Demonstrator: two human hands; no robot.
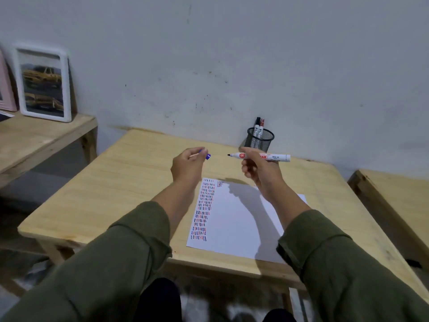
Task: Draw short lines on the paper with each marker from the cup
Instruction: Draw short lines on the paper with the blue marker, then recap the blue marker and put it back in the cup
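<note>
My right hand [260, 171] holds a white marker [278, 157] level above the table, its bare dark tip pointing left. My left hand [186, 167] is raised opposite it and pinches the blue cap [208, 156] between its fingertips, a short gap away from the tip. Below both hands lies a white paper [234, 224] with a column of short blue, red and dark lines down its left side and a few more at the top. A black mesh cup [260, 139] stands at the back by the wall with two markers [258, 129] upright in it.
The paper lies on a light wooden table [120, 187] against a grey wall. A lower wooden shelf [39, 140] at the left carries a white picture frame [44, 83]. Another wooden table [399, 196] edge shows at the right.
</note>
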